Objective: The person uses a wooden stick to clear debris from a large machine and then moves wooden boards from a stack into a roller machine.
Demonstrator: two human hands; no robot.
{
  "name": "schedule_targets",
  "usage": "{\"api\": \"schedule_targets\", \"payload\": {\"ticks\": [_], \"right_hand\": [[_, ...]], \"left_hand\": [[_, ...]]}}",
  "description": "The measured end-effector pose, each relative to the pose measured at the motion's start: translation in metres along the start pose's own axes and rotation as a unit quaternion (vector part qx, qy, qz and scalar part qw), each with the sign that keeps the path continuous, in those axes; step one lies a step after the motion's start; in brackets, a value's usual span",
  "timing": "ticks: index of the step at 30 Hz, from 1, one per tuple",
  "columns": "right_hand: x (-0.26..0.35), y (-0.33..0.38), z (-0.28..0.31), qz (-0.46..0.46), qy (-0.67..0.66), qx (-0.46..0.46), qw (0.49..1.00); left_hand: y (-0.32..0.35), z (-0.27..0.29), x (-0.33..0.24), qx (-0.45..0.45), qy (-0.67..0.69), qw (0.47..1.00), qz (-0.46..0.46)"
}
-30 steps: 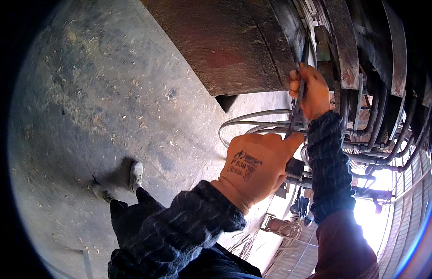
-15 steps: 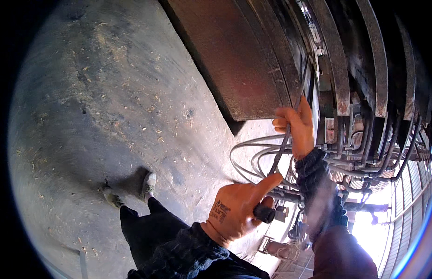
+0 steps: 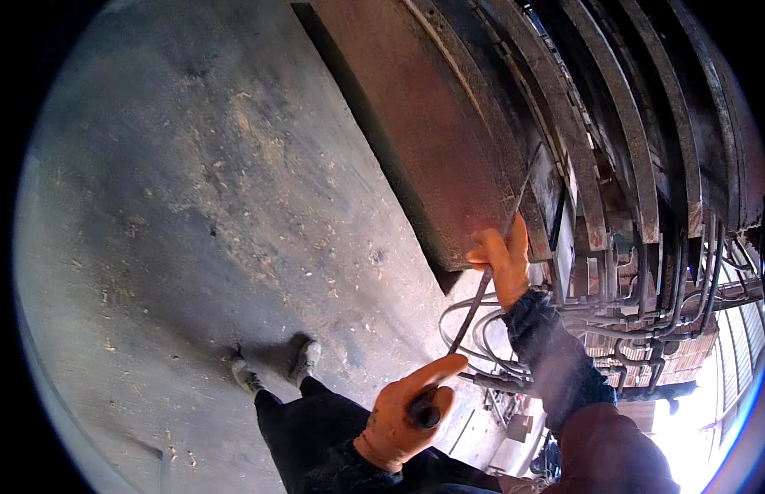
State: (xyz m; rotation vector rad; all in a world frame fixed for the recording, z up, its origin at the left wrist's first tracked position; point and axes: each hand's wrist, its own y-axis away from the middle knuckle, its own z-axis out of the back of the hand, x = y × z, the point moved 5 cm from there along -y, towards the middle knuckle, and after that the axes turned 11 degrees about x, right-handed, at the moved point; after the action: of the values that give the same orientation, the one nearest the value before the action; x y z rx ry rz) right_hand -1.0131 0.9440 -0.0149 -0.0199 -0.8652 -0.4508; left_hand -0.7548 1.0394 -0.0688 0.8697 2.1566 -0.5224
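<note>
Both my hands wear orange gloves and share a long, thin dark rod [image 3: 470, 316]. Low in the view, my left hand [image 3: 405, 416] is wrapped around its thick black round handle [image 3: 424, 411]; the handle's butt end shows past the fingers. Farther up, my right hand [image 3: 504, 257] grips the shaft beside the corner of a rusty brown metal block [image 3: 423, 132]. Beyond that hand the rod slants up and right, narrowing along the block's edge. Its far end lies near a gap by the stacked dark plates, and I cannot tell whether it touches anything.
Thick dark metal plates [image 3: 629, 132] stand in a row at the right. Grey hoses [image 3: 481, 329] loop below the block, and pipes [image 3: 646, 333] run under the plates. My shoes [image 3: 306, 362] stand on a concrete floor [image 3: 209, 206] strewn with pale chips.
The view has shifted, so block and plates sit lower and farther right. Relative to the block, my right hand and the rod have moved left, closer to its corner. Both hands keep their hold.
</note>
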Motion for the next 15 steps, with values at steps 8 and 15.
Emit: {"api": "schedule_targets", "payload": {"ticks": [8, 15], "right_hand": [[-0.013, -0.029, 0.040, -0.072, 0.022, 0.027, 0.997], [-0.071, -0.072, 0.044, 0.072, 0.155, -0.039, 0.985]], "left_hand": [[-0.039, -0.007, -0.041, -0.029, -0.057, 0.997, -0.049], [-0.087, 0.025, -0.067, 0.013, 0.170, 0.976, 0.132]]}}
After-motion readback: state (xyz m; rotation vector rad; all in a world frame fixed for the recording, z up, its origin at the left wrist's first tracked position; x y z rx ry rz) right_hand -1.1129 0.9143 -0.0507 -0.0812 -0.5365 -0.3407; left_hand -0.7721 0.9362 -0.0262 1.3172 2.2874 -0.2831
